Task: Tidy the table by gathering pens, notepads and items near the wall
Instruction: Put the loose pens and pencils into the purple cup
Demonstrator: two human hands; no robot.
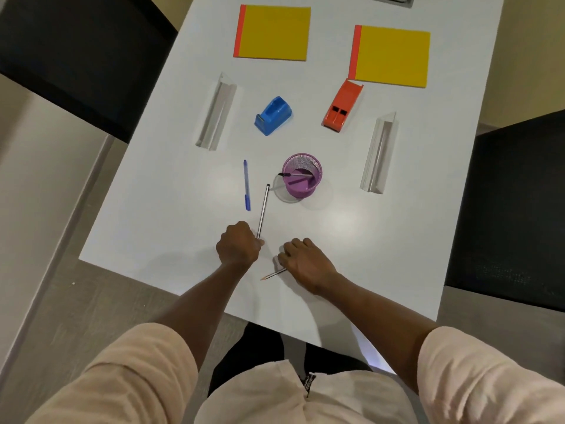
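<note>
My left hand [239, 243] is closed around the near end of a dark pencil [263, 211], which points away toward a purple mesh pen cup [301, 175]. My right hand [304, 263] rests on the white table [382, 240] over a second pencil [270, 275]; only its sharpened tip sticks out on the left. A black pen [295, 174] lies inside the cup. A blue pen [246, 185] lies loose left of the dark pencil. Two yellow notepads with orange spines lie at the far end, one on the left [273, 32] and one on the right [393, 56].
A blue tape dispenser [273, 115] and an orange stapler [342, 106] sit mid-table. Two clear triangular sign holders lie flat, one at the left [215, 113] and one at the right [378, 154]. Dark chairs stand on both sides, left [76, 56] and right [513, 209].
</note>
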